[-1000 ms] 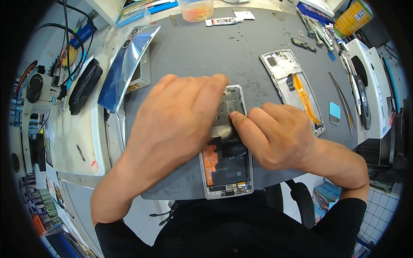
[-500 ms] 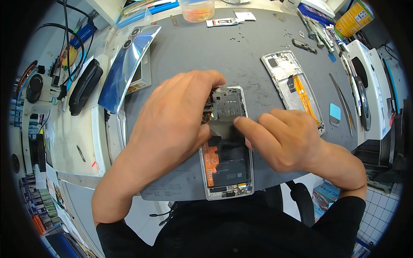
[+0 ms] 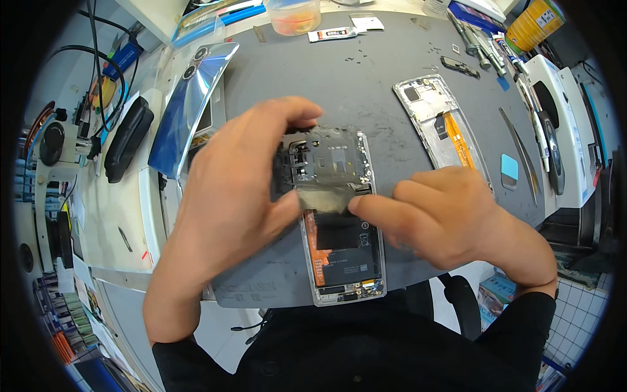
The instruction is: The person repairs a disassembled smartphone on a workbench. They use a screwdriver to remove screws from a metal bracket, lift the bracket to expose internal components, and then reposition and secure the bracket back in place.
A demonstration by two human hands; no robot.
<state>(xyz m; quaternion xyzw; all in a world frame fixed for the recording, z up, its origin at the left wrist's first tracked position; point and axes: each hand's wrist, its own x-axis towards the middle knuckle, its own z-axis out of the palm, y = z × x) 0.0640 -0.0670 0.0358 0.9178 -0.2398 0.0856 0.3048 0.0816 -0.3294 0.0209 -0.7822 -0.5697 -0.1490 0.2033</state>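
On the grey mat lies an opened silver phone (image 3: pixel 349 261) with orange flex and dark battery. My left hand (image 3: pixel 235 183) is curved round a dark inner cover plate (image 3: pixel 326 155), lifted off the phone's upper half and slightly blurred, its thumb at a crinkled film flap (image 3: pixel 326 196) hanging from the plate. My right hand (image 3: pixel 431 219) has fingers curled and closed, index tip at the flap's right end. A second opened phone frame (image 3: pixel 421 98) with yellow flex lies behind my right hand, near tweezers (image 3: pixel 519 150) and a light blue square piece (image 3: pixel 509 170).
A shiny blue back panel (image 3: pixel 179 114) stands tilted at left beside a black case (image 3: pixel 127 140) and cables. Along the back are a tub (image 3: pixel 292 16), glue tube (image 3: pixel 330 34), small part (image 3: pixel 460 66) and metal tools (image 3: pixel 477 49). A white device (image 3: pixel 568 137) is at right.
My left hand has moved leftward with the plate, exposing components along the phone's upper right side. My right fingertip has moved down with the film flap.
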